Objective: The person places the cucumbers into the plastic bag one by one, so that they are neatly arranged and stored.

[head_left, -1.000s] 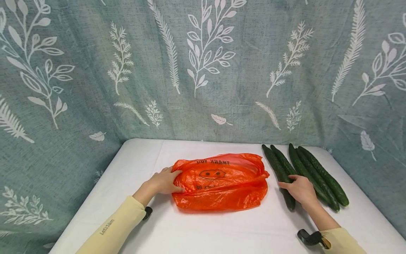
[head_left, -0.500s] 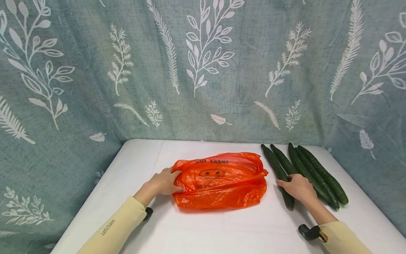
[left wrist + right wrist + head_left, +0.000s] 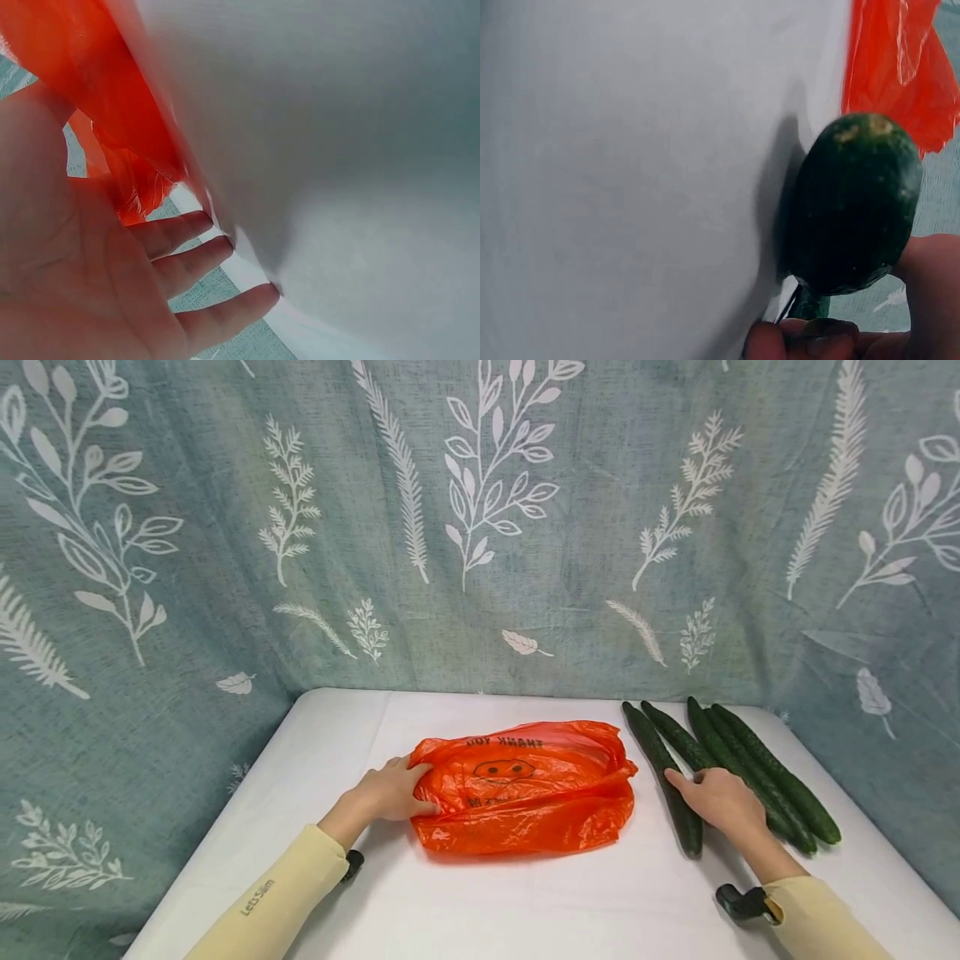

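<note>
A red plastic bag, printed "THANK YOU" in reverse, lies crumpled on the white table. In the head view my left hand rests at its left end, thumb overlapping the film. The left wrist view shows that hand's lower fingers straight, their tips at the tabletop. My right hand has its thumb against the leftmost cucumber, with the fingers on its right side. That cucumber's blunt end fills the right wrist view, thumb behind it and bent fingers below. A second cucumber passes partly under this hand.
Several cucumbers make up the row on the right; the rightmost cucumber lies tight against its neighbours. A patterned green curtain stands behind and on both sides of the white table. Black wrist cameras hang below both sleeves.
My right hand has shifted slightly right, and the gap between the two leftmost cucumbers is wider as the second one angles further right. The left hand and bag hold their place.
</note>
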`<state>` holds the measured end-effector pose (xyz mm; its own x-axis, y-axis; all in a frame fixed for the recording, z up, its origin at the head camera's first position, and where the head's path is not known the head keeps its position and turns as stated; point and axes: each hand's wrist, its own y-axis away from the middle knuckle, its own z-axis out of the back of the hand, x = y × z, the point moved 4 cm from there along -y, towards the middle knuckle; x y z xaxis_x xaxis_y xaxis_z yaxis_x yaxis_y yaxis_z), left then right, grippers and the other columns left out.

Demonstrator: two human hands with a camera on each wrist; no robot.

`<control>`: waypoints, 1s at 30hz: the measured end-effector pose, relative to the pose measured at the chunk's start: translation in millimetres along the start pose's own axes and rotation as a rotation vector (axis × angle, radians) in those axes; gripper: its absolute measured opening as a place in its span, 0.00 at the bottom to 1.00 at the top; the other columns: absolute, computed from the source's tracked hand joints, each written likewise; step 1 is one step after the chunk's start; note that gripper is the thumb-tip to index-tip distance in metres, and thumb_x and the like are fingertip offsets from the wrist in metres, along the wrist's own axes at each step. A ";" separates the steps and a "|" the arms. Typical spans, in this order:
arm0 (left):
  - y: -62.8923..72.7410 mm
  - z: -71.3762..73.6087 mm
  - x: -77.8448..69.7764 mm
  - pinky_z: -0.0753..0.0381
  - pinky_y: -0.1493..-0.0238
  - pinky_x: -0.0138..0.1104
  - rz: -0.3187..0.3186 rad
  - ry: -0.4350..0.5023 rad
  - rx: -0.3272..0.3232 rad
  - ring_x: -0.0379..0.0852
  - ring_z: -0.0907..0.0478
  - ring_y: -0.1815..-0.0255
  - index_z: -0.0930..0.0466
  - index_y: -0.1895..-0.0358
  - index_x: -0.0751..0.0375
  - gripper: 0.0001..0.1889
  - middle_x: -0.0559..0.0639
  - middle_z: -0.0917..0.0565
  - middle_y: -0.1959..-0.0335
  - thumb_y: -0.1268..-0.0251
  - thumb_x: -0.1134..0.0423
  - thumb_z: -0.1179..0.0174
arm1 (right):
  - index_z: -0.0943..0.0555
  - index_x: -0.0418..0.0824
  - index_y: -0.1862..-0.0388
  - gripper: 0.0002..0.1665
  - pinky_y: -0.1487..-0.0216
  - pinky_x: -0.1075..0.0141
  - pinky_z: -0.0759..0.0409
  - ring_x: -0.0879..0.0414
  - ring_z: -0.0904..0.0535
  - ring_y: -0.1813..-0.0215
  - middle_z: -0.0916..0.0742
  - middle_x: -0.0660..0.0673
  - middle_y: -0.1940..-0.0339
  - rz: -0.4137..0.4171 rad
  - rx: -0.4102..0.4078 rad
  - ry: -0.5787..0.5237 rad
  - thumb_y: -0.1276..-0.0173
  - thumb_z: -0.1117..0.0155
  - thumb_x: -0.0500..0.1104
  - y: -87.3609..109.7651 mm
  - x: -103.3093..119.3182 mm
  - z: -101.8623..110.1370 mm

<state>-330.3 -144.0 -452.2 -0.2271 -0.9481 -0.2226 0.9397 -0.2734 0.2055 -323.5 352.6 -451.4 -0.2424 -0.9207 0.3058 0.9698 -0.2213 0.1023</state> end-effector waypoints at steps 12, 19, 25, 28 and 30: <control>-1.5 -2.1 -1.0 0.35 0.33 0.63 -0.010 -0.002 -0.004 0.61 0.39 0.24 0.33 0.24 0.52 0.43 0.62 0.36 0.24 0.40 0.36 0.35 | 0.36 0.23 0.28 0.57 0.39 0.35 0.27 0.24 0.34 0.33 0.34 0.18 0.29 -0.050 0.078 -0.283 0.33 0.42 0.71 5.6 -3.1 -16.4; -1.3 -1.2 -2.1 0.34 0.34 0.63 -0.003 -0.004 -0.005 0.61 0.40 0.24 0.34 0.24 0.52 0.44 0.62 0.36 0.24 0.40 0.36 0.34 | 0.38 0.26 0.27 0.57 0.35 0.35 0.31 0.24 0.37 0.30 0.37 0.19 0.27 -0.132 0.094 -0.396 0.35 0.36 0.69 3.9 -5.1 -17.3; 0.2 -0.4 -4.8 0.34 0.34 0.62 0.004 -0.002 -0.004 0.63 0.40 0.24 0.34 0.24 0.52 0.44 0.63 0.36 0.24 0.41 0.36 0.34 | 0.39 0.25 0.26 0.58 0.35 0.36 0.31 0.26 0.37 0.29 0.38 0.20 0.26 -0.139 0.111 -0.444 0.36 0.36 0.69 4.2 -7.7 -18.5; 0.5 0.0 -5.5 0.34 0.34 0.62 0.009 -0.010 -0.009 0.63 0.39 0.25 0.33 0.25 0.51 0.44 0.63 0.36 0.24 0.41 0.35 0.34 | 0.39 0.26 0.26 0.59 0.34 0.36 0.31 0.26 0.38 0.29 0.39 0.20 0.26 -0.138 0.117 -0.456 0.36 0.35 0.69 4.5 -7.8 -19.0; -0.3 -0.4 -5.2 0.33 0.35 0.62 0.010 -0.019 -0.013 0.62 0.39 0.25 0.33 0.25 0.50 0.44 0.63 0.36 0.25 0.42 0.35 0.34 | 0.40 0.26 0.26 0.59 0.34 0.36 0.32 0.26 0.38 0.29 0.40 0.20 0.26 -0.141 0.120 -0.462 0.37 0.34 0.68 4.9 -7.9 -18.9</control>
<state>-329.3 -138.9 -451.5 -0.2222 -0.9538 -0.2021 0.9452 -0.2616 0.1955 -316.4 352.8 -471.2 -0.3840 -0.6394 0.6661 0.9233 -0.2698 0.2733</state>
